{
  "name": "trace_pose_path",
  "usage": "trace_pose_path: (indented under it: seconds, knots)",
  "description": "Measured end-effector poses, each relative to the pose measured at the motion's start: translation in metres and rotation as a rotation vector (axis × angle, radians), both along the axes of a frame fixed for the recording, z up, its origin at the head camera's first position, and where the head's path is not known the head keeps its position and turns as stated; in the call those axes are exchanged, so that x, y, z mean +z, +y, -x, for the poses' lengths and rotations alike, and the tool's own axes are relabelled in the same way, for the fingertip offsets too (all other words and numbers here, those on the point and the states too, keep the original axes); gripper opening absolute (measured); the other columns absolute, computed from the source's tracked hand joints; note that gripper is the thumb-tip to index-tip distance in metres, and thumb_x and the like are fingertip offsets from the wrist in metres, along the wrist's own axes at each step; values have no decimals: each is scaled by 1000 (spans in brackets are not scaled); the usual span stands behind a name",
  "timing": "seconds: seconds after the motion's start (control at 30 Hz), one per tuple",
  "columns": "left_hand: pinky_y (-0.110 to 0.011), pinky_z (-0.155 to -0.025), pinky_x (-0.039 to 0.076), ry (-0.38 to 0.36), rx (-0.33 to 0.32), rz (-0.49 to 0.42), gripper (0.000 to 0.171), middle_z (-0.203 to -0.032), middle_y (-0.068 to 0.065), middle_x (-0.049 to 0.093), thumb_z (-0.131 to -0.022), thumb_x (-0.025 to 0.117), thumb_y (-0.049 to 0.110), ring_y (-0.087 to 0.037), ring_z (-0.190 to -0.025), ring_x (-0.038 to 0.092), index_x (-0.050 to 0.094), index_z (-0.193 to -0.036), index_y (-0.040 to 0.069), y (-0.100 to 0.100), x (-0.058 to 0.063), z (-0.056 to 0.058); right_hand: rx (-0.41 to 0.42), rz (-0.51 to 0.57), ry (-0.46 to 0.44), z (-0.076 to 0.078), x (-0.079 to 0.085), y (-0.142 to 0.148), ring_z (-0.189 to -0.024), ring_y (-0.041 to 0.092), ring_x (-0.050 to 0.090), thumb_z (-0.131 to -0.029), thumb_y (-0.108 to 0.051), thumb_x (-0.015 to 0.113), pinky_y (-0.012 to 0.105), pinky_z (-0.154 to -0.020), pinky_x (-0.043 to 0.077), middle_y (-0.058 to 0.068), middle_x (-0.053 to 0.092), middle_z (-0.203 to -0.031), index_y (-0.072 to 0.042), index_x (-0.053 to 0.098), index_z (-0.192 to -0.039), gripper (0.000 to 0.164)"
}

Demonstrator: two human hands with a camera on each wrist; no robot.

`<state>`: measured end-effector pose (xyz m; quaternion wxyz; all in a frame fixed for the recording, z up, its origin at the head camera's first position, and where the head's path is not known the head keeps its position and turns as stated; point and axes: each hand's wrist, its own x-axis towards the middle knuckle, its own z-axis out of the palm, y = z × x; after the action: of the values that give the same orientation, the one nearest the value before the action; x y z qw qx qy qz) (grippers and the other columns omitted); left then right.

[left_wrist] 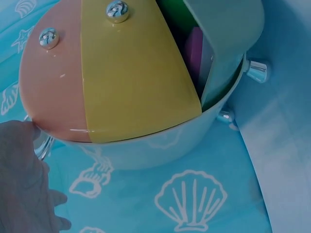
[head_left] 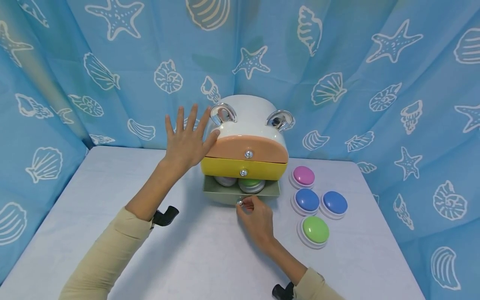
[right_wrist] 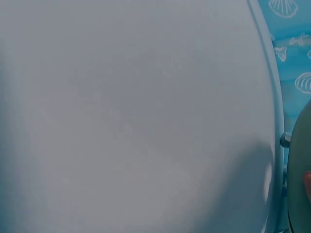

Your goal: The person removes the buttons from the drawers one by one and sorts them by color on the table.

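Observation:
A small rounded white cabinet (head_left: 251, 114) with silver handles and stacked drawers stands at the back of the table. Its bottom pale green drawer (head_left: 221, 197) is pulled out. My right hand (head_left: 258, 221) pinches that drawer's silver knob (head_left: 240, 202) between thumb and fingers. With fingers spread, my left hand (head_left: 185, 143) rests its thumb at the cabinet's upper left, beside one handle (head_left: 223, 112). Inside the drawer lie a green-domed round button (head_left: 250, 184) and a second round one (head_left: 226, 181), whose purple side (left_wrist: 194, 53) shows in the left wrist view. The upper drawers partly hide both.
The orange drawer (head_left: 232, 148) and yellow drawer (head_left: 221, 166) are closed. Right of the cabinet sit several domed buttons: pink (head_left: 303, 175), two blue (head_left: 307, 199) and green (head_left: 316, 229). A blue shell-print curtain (head_left: 281, 71) hangs behind the white table (head_left: 210, 258).

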<state>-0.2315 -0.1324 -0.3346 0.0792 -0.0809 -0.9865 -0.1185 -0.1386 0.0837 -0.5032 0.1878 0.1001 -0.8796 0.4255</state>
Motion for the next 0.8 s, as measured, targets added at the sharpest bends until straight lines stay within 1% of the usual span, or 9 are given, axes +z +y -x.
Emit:
trace_pose_path:
  seconds: [0.23, 0.37, 0.6, 0.8]
  knots:
    - [-63, -110, -16, -1, -6, -12, 73, -167, -13, -3, -103, 26, 61, -39, -148, -16, 5, -162, 25, -1, 1, 0, -5, 33, -13, -23, 1, 1, -73, 14, 70, -82, -10, 81, 28, -69, 57, 0, 71, -81, -8, 69, -87, 13]
    - [-63, -110, -17, -5, -7, -18, 73, -167, -12, -3, -102, 26, 62, -39, -148, -17, 5, -162, 25, -1, 2, -1, -3, 42, -3, -34, 1, 0, -73, 12, 69, -81, -9, 81, 27, -68, 57, -1, 71, -80, -8, 70, -87, 13]
    - [-62, -110, -18, -12, -8, -19, 74, -167, -12, -4, -102, 26, 62, -39, -148, -18, 5, -162, 25, 0, 2, 0, -22, 52, 22, -47, -2, 0, -70, 12, 69, -78, -6, 81, 24, -66, 56, -2, 71, -79, -8, 69, -86, 15]
    - [-63, -110, -16, 3, -9, -19, 73, -167, -13, -2, -103, 28, 60, -40, -149, -15, 6, -162, 24, 0, 2, 0, -33, 57, 51, -57, -5, 0, -70, 12, 68, -76, -3, 82, 24, -65, 56, -2, 71, -79, -7, 69, -86, 17]
